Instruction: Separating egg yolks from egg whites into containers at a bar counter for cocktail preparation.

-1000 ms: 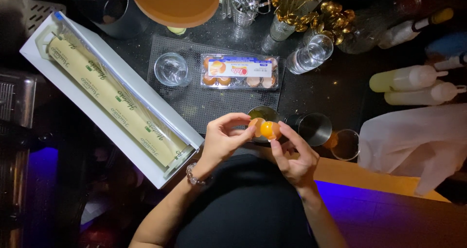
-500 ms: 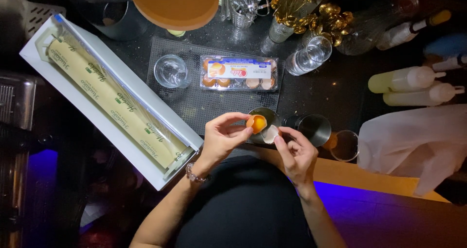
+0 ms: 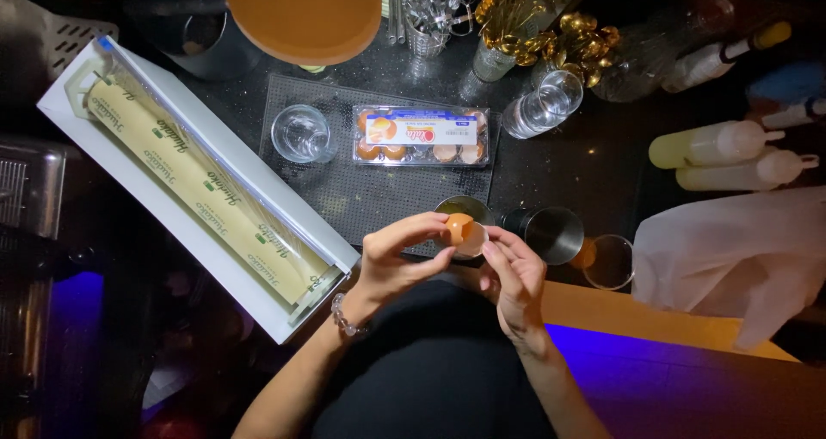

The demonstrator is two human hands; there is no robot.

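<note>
Film dispenser: a long white box of cling film lies slantwise along the left edge of the counter, untouched.
Bar mat: a dark mat at the counter's middle carries an empty glass and a clear egg carton toward its back edge.
Left hand: the left hand pinches one eggshell half between thumb and fingertips at the mat's front edge.
What changed: a second ago the yolk sat bright and open between both hands; now it is tucked down in the shell, so it seems to have been tipped across once more.
Egg: held in the air just above a small metal cup, not on the counter.
Right hand: the right hand grips the other shell half, fingers curled shut around it.
Right of the hands: a metal tin, then a white cloth at the right edge.
</note>
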